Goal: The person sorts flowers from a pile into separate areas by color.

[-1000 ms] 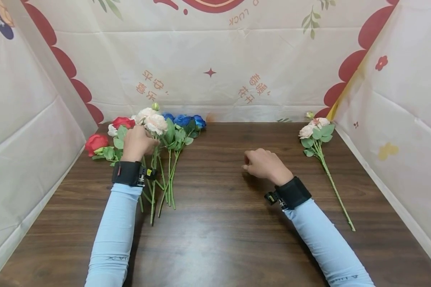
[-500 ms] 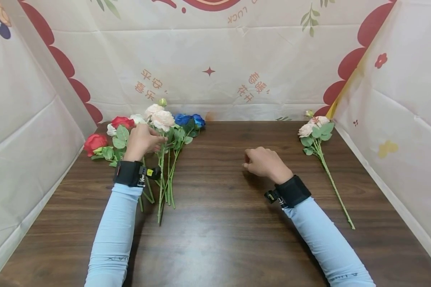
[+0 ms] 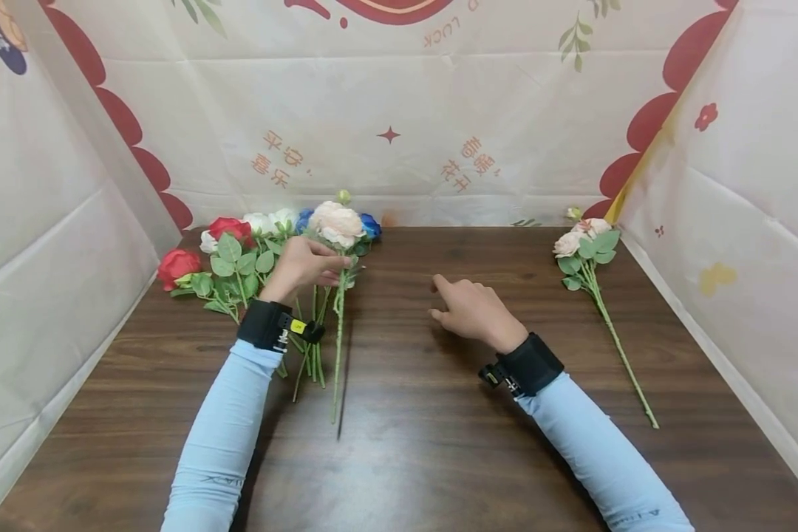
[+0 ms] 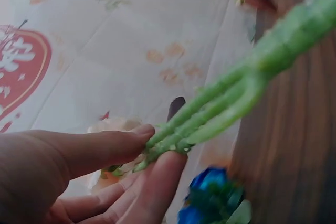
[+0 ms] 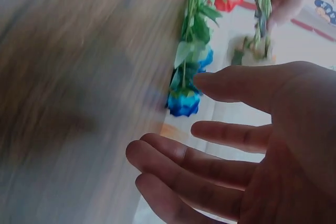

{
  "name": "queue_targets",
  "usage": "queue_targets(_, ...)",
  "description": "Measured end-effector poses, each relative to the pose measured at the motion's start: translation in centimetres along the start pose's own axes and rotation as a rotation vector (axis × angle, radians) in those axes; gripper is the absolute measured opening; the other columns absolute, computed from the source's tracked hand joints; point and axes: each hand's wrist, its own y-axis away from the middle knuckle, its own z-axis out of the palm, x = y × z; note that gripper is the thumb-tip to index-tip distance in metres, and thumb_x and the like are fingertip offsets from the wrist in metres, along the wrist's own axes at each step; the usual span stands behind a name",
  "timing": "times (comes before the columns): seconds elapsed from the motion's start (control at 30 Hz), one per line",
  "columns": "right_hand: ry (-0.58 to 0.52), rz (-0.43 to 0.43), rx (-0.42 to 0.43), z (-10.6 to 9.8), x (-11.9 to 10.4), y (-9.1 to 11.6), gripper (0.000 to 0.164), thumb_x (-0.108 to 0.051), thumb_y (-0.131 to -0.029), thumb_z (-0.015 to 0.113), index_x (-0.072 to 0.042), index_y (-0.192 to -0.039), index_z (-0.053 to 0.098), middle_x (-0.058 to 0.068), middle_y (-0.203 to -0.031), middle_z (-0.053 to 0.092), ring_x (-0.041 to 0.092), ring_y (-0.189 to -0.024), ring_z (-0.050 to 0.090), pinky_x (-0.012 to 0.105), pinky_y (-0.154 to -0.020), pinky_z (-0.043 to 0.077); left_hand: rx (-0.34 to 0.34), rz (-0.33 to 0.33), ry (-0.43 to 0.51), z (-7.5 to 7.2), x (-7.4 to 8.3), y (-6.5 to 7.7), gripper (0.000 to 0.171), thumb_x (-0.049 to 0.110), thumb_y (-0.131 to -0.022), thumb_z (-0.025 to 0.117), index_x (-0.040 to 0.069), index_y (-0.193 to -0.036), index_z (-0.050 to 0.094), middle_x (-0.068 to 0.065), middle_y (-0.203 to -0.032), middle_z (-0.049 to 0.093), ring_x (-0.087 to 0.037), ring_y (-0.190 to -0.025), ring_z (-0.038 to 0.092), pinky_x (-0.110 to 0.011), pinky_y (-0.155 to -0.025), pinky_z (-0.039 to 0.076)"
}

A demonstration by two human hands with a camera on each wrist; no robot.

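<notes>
Between thumb and fingers, my left hand (image 3: 306,264) pinches the green stem (image 4: 220,98) of a pale pink artificial rose (image 3: 336,224). The flower stands upright, bloom at the top, its stem end hanging toward the table with a shadow beside it. My right hand (image 3: 475,310) hovers over the middle of the table, holding nothing; its fingers and thumb are spread apart in the right wrist view. Behind the left hand lie red roses (image 3: 179,267), white roses (image 3: 259,223) and blue roses (image 5: 184,103), the blue ones partly hidden by the held bloom.
At the right side of the wooden table (image 3: 406,458) lies another pale pink rose (image 3: 567,243) with a long stem. A printed cloth backdrop (image 3: 386,96) rises along the back and both sides.
My left hand has drawn the pale pink rose rightward, away from the other flowers and in front of the blue ones. The right hand has opened its fingers and shifted slightly left.
</notes>
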Motion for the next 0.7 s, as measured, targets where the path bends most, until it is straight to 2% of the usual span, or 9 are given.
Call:
queue_targets(0.13, -0.038, -0.03, 0.006, 0.1, -0.6, 0.2, 0.039, -0.034, -0.102, 0.065, -0.011, -0.134, 0.059, -0.001, -0.08, 0.066, 0.014, -0.062, 0.058, 0.031, -0.057, 0.044, -0.037, 0.015, 0.088, 2.3, 0.3, 0.0, 0.03, 0.012, -0.091, 0.08, -0.008, -0.112, 0.073, -0.026, -0.115, 0.074, -0.018, -0.071, 0.076, -0.048, -0.089, 0.063)
queue_targets(0.23, -0.116, -0.065, -0.002, 0.1, -1.2, 0.1, 0.036, -0.038, -0.103, 0.063, -0.011, -0.127, 0.063, -0.003, -0.085, 0.07, 0.011, -0.065, 0.061, 0.03, -0.06, 0.049, -0.027, 0.027, 0.127, 3.7, 0.5, 0.2, 0.028, 0.012, -0.09, 0.081, -0.008, -0.109, 0.073, -0.024, -0.107, 0.076, -0.019, -0.069, 0.076, -0.049, -0.088, 0.063)
queue_targets(0.37, -0.35, -0.097, -0.077, 0.1, -2.1, -0.1, 0.039, -0.043, -0.106, 0.058, -0.008, -0.119, 0.068, 0.008, -0.09, 0.076, 0.019, -0.069, 0.071, 0.033, -0.064, 0.058, -0.014, 0.049, 0.159, 5.2, 0.9, 0.6, 0.028, 0.013, -0.089, 0.083, -0.006, -0.108, 0.074, -0.022, -0.099, 0.078, -0.024, -0.072, 0.078, -0.046, -0.083, 0.064)
queue_targets(0.5, -0.583, -0.054, -0.161, 0.0, -3.1, -0.2, 0.047, -0.046, -0.105, 0.057, -0.002, -0.114, 0.07, 0.016, -0.089, 0.076, 0.03, -0.072, 0.075, 0.041, -0.066, 0.063, -0.006, 0.07, 0.208, 6.1, 1.5, 1.0, 0.031, 0.014, -0.089, 0.083, -0.007, -0.109, 0.072, -0.024, -0.1, 0.078, -0.025, -0.073, 0.079, -0.045, -0.082, 0.065)
queue_targets(0.6, -0.69, -0.015, -0.171, -0.1, -3.6, 0.1, 0.044, -0.045, -0.104, 0.06, -0.002, -0.109, 0.072, 0.014, -0.083, 0.075, 0.029, -0.067, 0.074, 0.045, -0.065, 0.064, 0.002, 0.091, 0.24, 6.5, 1.8, 1.3, 0.034, 0.014, -0.09, 0.082, -0.009, -0.112, 0.07, -0.026, -0.102, 0.077, -0.029, -0.075, 0.079, -0.046, -0.083, 0.064)
queue_targets(0.7, -0.77, 0.01, -0.148, -0.2, -4.1, 0.3, 0.037, -0.038, -0.103, 0.064, -0.003, -0.101, 0.073, 0.011, -0.074, 0.072, 0.023, -0.059, 0.071, 0.048, -0.064, 0.064, 0.009, 0.114, 0.263, 6.8, 2.0, 1.7, 0.035, 0.015, -0.091, 0.081, -0.008, -0.114, 0.069, -0.026, -0.102, 0.077, -0.04, -0.084, 0.078, -0.041, -0.078, 0.066)
